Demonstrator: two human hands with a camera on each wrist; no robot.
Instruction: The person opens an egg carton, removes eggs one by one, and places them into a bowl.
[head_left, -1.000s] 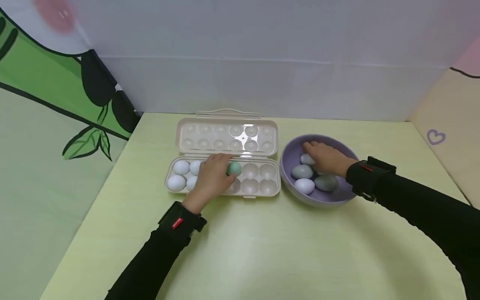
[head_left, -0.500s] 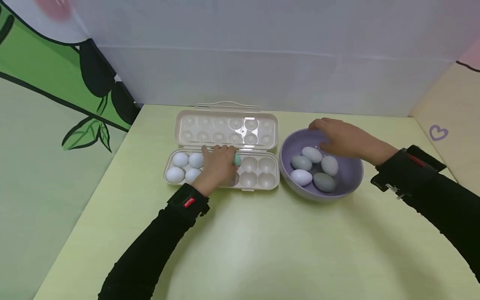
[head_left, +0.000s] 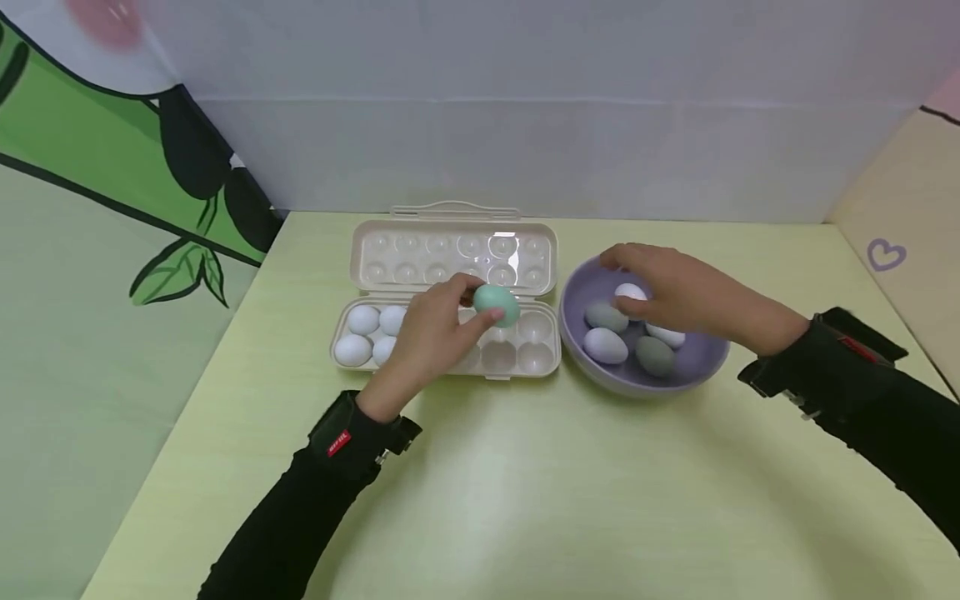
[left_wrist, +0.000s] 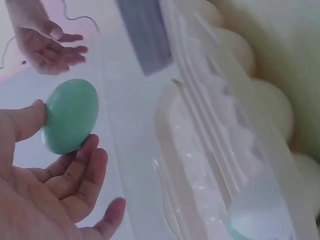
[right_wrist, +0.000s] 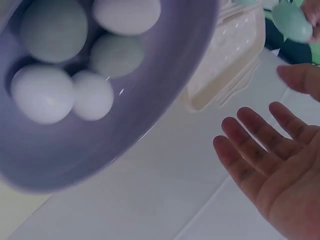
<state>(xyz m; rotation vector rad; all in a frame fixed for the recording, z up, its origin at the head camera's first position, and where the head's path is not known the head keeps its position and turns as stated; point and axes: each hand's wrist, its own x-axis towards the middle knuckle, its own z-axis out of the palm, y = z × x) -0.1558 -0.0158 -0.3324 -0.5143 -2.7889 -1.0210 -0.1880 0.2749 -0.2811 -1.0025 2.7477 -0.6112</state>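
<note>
In the head view my left hand (head_left: 431, 329) pinches a pale green egg (head_left: 497, 305) between thumb and fingers, raised over the open egg carton (head_left: 561, 337). White eggs (head_left: 352, 350) fill the carton's left cups, while cups on the right hold nothing. My left hand covers the middle cups; a greenish egg (left_wrist: 240, 231) shows low in the left wrist view. Over the purple bowl (head_left: 637, 390) hovers my right hand (head_left: 690, 296), its fingers loosely spread and nothing held. Several white and grey-green eggs (head_left: 606, 346) lie in that bowl, partly behind the right hand.
The carton's clear lid (head_left: 453, 254) is folded back towards the wall. Carton and bowl stand side by side on a pale yellow table (head_left: 525, 483). A white sheet (head_left: 480, 158) hangs behind the table, and a printed panel (head_left: 75, 275) stands at left.
My left hand has lifted the green egg up out of the carton and turned it. My right hand has risen out of the bowl and drawn back right, holding nothing; eggs there have shifted.
</note>
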